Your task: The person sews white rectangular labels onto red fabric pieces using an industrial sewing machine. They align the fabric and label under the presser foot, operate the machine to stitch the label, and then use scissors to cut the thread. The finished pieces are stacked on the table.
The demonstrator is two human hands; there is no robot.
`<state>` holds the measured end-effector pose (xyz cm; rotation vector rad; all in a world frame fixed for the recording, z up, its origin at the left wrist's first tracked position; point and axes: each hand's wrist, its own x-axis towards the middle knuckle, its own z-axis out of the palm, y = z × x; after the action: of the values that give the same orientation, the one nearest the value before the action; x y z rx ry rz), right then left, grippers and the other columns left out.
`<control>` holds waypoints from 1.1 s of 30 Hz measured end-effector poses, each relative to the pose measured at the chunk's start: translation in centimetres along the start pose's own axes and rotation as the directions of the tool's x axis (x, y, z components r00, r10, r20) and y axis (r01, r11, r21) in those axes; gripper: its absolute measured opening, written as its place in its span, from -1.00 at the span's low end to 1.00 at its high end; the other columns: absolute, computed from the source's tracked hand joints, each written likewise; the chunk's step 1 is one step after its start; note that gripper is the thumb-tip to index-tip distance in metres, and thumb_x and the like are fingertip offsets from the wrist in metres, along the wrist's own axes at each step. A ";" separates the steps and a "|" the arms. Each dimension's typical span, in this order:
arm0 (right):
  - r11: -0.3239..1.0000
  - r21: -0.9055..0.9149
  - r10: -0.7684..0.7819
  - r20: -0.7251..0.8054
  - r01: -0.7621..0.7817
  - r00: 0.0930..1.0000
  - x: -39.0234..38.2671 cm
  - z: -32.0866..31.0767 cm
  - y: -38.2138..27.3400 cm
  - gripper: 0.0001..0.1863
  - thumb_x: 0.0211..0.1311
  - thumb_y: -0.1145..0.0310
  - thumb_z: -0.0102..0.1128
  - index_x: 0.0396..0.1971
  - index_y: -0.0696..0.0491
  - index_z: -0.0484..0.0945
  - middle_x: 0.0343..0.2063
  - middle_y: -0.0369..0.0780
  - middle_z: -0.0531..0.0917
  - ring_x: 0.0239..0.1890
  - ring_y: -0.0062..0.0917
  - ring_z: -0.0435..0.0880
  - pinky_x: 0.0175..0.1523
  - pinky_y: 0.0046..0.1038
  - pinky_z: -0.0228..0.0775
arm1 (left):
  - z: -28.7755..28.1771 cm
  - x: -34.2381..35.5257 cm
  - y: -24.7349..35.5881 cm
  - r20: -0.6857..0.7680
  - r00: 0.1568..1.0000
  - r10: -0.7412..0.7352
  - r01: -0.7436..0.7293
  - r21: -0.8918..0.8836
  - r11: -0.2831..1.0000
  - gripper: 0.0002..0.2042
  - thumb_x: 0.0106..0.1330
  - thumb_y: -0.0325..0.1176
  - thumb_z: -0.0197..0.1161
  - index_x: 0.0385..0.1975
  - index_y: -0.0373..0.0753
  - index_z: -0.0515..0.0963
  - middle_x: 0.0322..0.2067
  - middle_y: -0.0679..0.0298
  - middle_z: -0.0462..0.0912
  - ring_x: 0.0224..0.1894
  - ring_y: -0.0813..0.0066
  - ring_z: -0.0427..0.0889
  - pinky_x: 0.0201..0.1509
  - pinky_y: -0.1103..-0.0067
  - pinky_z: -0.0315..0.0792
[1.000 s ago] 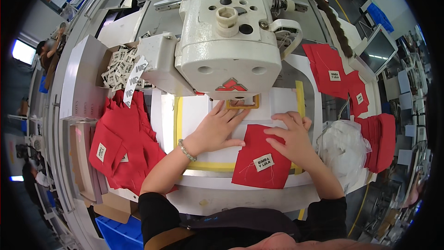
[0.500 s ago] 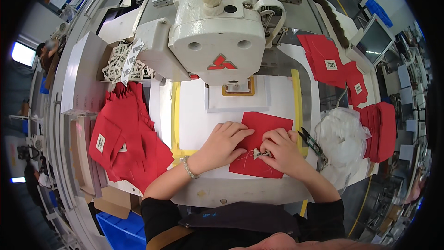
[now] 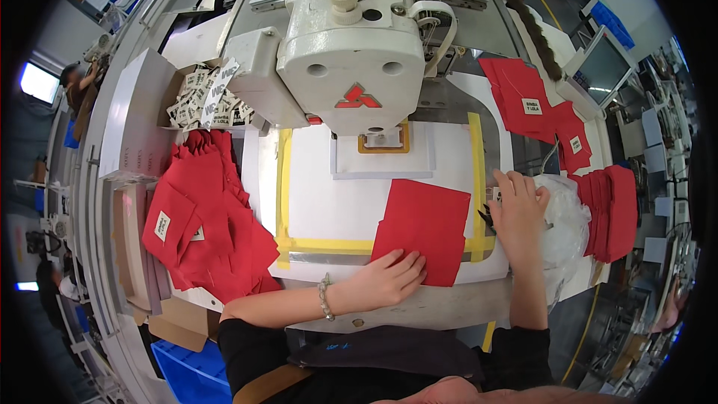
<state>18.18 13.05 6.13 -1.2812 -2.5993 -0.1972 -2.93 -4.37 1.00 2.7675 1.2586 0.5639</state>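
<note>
My left hand point(image 3: 385, 278) lies flat, palm down, forearm crossing in from the lower left; its fingers point(image 3: 410, 262) are spread and press the lower left corner of the red fabric piece point(image 3: 422, 230). That piece lies on the white worktop point(image 3: 329, 202), inside the yellow tape frame point(image 3: 284, 187), below the sewing machine head point(image 3: 351, 37). My right hand point(image 3: 517, 213) reaches to the fabric's right edge, fingers loosely curled over small dark snips point(image 3: 486, 217); grip: cannot tell.
</note>
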 end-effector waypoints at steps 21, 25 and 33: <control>-0.081 0.713 -0.368 0.628 -0.696 0.686 -1.8 2.0 -2.9 -0.41 0.22 0.59 0.17 0.29 0.09 0.37 0.26 -0.16 0.43 0.29 -0.45 0.40 0.36 -0.48 0.20 | -2.5 0.6 -1.9 -0.234 0.972 0.034 -0.054 -0.081 0.995 -0.81 0.10 -0.45 0.24 -0.27 -0.28 0.65 -0.24 0.20 0.71 -0.25 0.42 0.72 -0.27 0.61 0.59; 0.284 0.894 -0.303 0.426 -0.345 0.853 -1.0 0.1 -2.1 -0.37 0.19 0.58 0.13 0.32 0.13 0.31 0.28 -0.07 0.42 0.32 -0.44 0.37 0.38 -0.48 0.13 | -2.0 -0.1 -3.3 -0.071 0.996 -0.047 0.039 -0.109 0.993 -0.77 0.09 -0.45 0.24 -0.24 -0.29 0.64 -0.20 0.20 0.70 -0.19 0.43 0.71 -0.18 0.59 0.59; 0.435 0.868 -0.021 0.277 -0.240 0.961 0.3 0.1 -0.1 -0.17 0.12 0.65 0.10 0.44 0.12 0.04 0.30 -0.03 0.37 0.30 -0.39 0.40 0.34 -0.47 0.17 | -1.9 3.6 -8.3 -0.285 0.943 0.171 -0.095 0.261 0.961 -0.77 0.05 -0.45 0.23 -0.26 -0.31 0.61 -0.22 0.18 0.67 -0.12 0.37 0.67 -0.08 0.55 0.57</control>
<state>17.91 13.28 6.11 -1.0238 -2.1140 1.3093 -7.34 3.63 2.27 3.0806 1.2748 0.9412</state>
